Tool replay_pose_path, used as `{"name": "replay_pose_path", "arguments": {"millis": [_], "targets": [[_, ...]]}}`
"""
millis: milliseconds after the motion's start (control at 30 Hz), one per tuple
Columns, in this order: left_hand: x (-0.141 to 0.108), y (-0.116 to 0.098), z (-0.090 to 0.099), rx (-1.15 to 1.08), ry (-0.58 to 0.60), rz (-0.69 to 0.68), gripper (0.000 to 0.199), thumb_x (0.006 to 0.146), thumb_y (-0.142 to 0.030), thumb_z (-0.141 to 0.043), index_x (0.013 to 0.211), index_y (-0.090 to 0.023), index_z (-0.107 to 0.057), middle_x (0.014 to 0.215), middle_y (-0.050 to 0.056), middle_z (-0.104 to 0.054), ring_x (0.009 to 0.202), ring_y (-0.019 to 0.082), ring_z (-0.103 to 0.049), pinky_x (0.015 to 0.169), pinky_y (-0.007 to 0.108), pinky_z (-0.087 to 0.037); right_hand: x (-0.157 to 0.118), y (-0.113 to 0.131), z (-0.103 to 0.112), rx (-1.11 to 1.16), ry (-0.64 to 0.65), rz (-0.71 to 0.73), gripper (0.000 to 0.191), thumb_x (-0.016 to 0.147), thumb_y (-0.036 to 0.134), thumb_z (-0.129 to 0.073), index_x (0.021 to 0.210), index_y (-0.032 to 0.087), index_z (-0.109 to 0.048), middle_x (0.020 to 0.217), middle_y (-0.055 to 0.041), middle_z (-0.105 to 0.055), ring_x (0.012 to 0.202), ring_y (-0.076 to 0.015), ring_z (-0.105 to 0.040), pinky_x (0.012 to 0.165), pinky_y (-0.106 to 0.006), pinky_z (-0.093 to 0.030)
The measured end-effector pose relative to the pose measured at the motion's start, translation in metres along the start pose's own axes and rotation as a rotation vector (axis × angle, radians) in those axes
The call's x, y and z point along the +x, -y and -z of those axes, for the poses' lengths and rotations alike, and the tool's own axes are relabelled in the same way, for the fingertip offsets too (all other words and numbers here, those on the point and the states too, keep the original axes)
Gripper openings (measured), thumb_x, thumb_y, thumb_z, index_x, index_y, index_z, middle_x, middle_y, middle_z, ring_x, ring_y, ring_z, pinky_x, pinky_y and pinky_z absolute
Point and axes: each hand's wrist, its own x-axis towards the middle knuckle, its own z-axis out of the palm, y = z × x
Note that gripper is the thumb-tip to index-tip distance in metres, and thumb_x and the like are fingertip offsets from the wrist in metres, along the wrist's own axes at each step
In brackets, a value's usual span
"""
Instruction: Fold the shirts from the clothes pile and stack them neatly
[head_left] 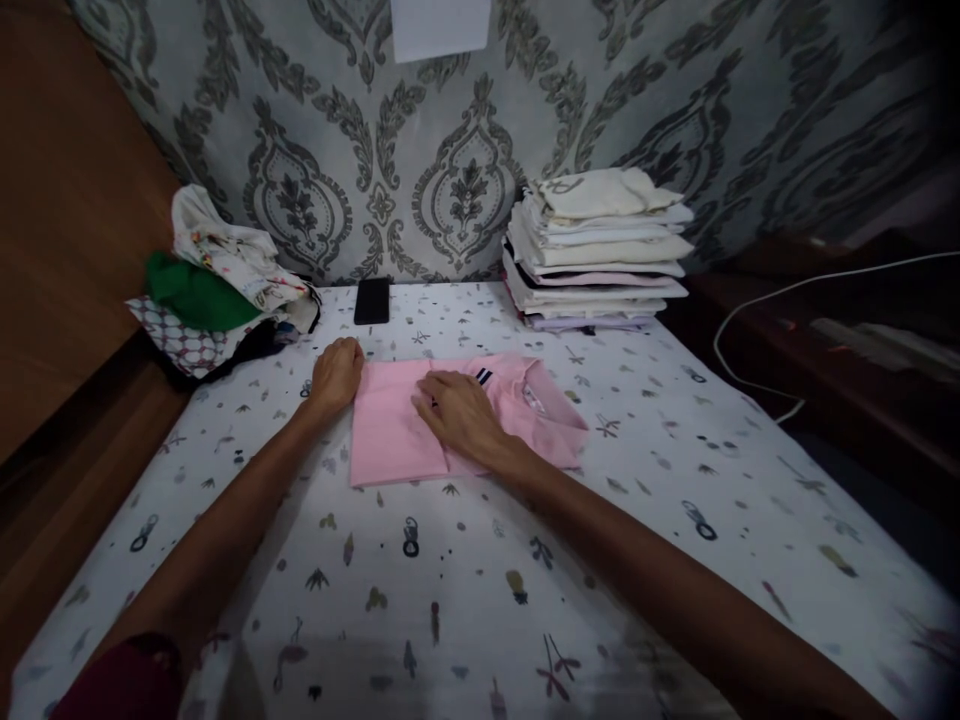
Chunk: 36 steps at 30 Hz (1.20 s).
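Observation:
A pink collared shirt (397, 425) lies folded flat on the patterned sheet in front of me, its collar end toward the right. Dark stripes show near its middle. My left hand (337, 372) is closed at the shirt's far left corner, with the fingers curled at the edge and the fingertips partly hidden. Across the shirt's middle rests my right hand (461, 412), palm down with its fingers stretched out on the cloth near the fold line.
Behind the shirt on the right stands a tall stack of folded clothes (600, 250). A loose clothes pile (217, 290) sits at the far left, with a black phone (372, 301) beside it. A white cable (739, 300) hangs at the right. The printed bedsheet (450, 620) spreads underneath.

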Motion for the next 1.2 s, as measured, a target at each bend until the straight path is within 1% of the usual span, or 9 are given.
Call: {"name": "replay_pose_path", "arguments": {"millis": [100,233,367,533,700,867,1000,1100,1200], "targets": [[-0.02,-0.015,0.005,-0.039,-0.028,-0.14,0.017,0.093,-0.017,-0.042,0.092,-0.021,-0.058,0.096,0.008,-0.064,0.095,0.024,-0.058,0.086,0.038,-0.047,0.024,-0.004,0.005,-0.015,-0.046,-0.17,0.034,0.104,0.029,-0.039,0.121,0.015,-0.064,0.12,-0.0161,-0.065,0.113,-0.0285,-0.06,0.092,-0.038,-0.045],[-0.058,-0.034,0.0,-0.031,0.106,-0.357,0.032,0.1,-0.034,-0.04,0.118,-0.017,-0.061,0.123,0.014,-0.064,0.116,0.027,-0.057,0.099,0.043,-0.046,0.054,-0.015,0.001,-0.034,0.016,-0.309,0.026,0.098,0.026,-0.049,0.115,0.017,-0.067,0.121,-0.0133,-0.066,0.111,-0.027,-0.061,0.088,-0.033,-0.047],[-0.083,-0.039,-0.011,0.087,0.272,-0.488,0.061,0.102,-0.056,-0.034,0.151,-0.02,-0.04,0.162,0.013,-0.035,0.151,0.031,-0.026,0.121,0.052,-0.024,0.069,-0.026,-0.01,-0.024,0.023,-0.339,0.025,0.095,0.018,-0.047,0.105,0.02,-0.07,0.113,-0.0097,-0.071,0.105,-0.0246,-0.064,0.082,-0.031,-0.048],[-0.085,-0.037,-0.01,0.121,0.36,-0.49,0.068,0.102,-0.061,-0.025,0.157,-0.022,-0.031,0.167,0.008,-0.022,0.156,0.029,-0.012,0.124,0.053,-0.014,0.072,-0.032,-0.014,0.024,-0.014,-0.36,0.026,0.093,0.017,-0.049,0.107,0.02,-0.07,0.108,-0.0083,-0.072,0.1,-0.0241,-0.065,0.082,-0.032,-0.05],[-0.079,-0.04,-0.004,0.055,0.368,-0.428,0.067,0.103,-0.058,-0.024,0.159,-0.02,-0.026,0.167,0.012,-0.021,0.156,0.028,-0.014,0.124,0.056,-0.014,0.056,-0.017,-0.021,0.107,-0.225,-0.082,0.035,0.096,0.016,-0.044,0.124,0.013,-0.064,0.127,-0.0166,-0.063,0.12,-0.0286,-0.057,0.103,-0.04,-0.044],[-0.078,-0.046,-0.001,0.001,0.432,-0.443,0.062,0.102,-0.056,-0.032,0.152,-0.019,-0.038,0.164,0.017,-0.029,0.155,0.032,-0.016,0.122,0.063,-0.008,0.044,-0.009,-0.04,0.239,-0.125,0.144,0.033,0.103,0.024,-0.038,0.111,0.014,-0.068,0.12,-0.0162,-0.066,0.122,-0.0273,-0.056,0.11,-0.043,-0.039],[-0.086,-0.032,0.008,-0.224,0.299,-0.316,0.059,0.099,-0.051,-0.044,0.147,-0.018,-0.04,0.163,0.018,-0.03,0.152,0.032,-0.023,0.122,0.058,-0.015,0.045,-0.015,-0.031,0.445,-0.179,0.036,0.036,0.105,0.032,-0.034,0.105,0.018,-0.067,0.107,-0.0101,-0.069,0.108,-0.0237,-0.062,0.1,-0.04,-0.045],[-0.09,-0.009,0.016,-0.502,0.118,-0.025,0.053,0.091,-0.046,-0.055,0.136,-0.02,-0.047,0.148,0.018,-0.045,0.137,0.031,-0.045,0.111,0.052,-0.04,0.033,-0.008,-0.017,0.634,-0.324,-0.065,0.039,0.105,0.034,-0.03,0.107,0.019,-0.066,0.111,-0.009,-0.068,0.109,-0.023,-0.062,0.098,-0.039,-0.046],[-0.091,0.006,0.024,-0.761,0.107,0.265,0.046,0.083,-0.041,-0.061,0.123,-0.021,-0.052,0.119,0.011,-0.058,0.106,0.025,-0.062,0.088,0.043,-0.054,0.011,0.005,-0.009,0.585,-0.341,-0.015,0.029,0.1,0.031,-0.042,0.114,0.019,-0.065,0.118,-0.0102,-0.064,0.111,-0.0247,-0.059,0.095,-0.04,-0.048]]}}
